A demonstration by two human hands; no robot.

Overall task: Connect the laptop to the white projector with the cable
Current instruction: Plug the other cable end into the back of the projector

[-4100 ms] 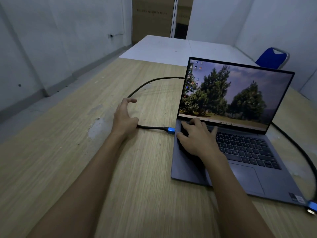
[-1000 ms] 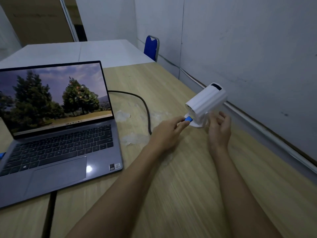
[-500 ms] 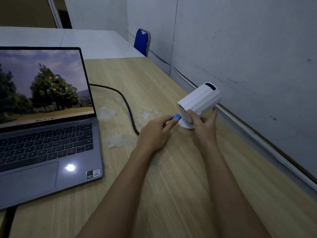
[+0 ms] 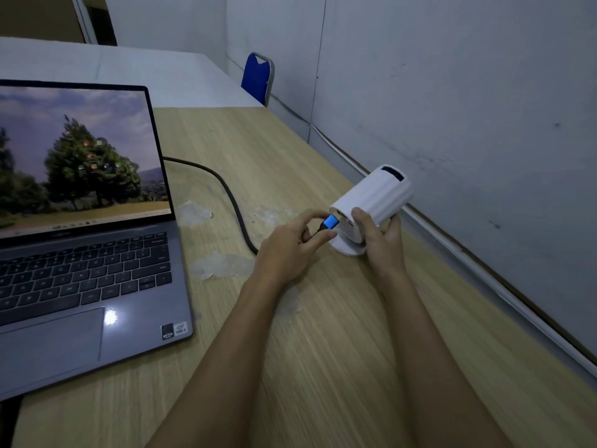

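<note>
The white projector (image 4: 376, 197), a tilted cylinder on a round foot, stands near the table's right edge. My right hand (image 4: 379, 236) grips its rear end and foot. My left hand (image 4: 290, 244) pinches the cable's blue plug (image 4: 331, 222), held at the projector's back face; whether it is seated in a port I cannot tell. The black cable (image 4: 231, 197) curves back from that hand and goes behind the open grey laptop (image 4: 84, 247) on the left, whose screen shows trees.
The wooden table (image 4: 323, 367) has pale scuffed patches beside the laptop. A grey wall (image 4: 468, 124) runs close along the table's right side. A blue chair (image 4: 256, 77) and a white table (image 4: 129, 69) stand at the far end.
Four seconds ago my left hand was at the cable by the laptop's left side. Since half a second ago, the blue plug has moved up against the projector's back, my right hand still gripping it.
</note>
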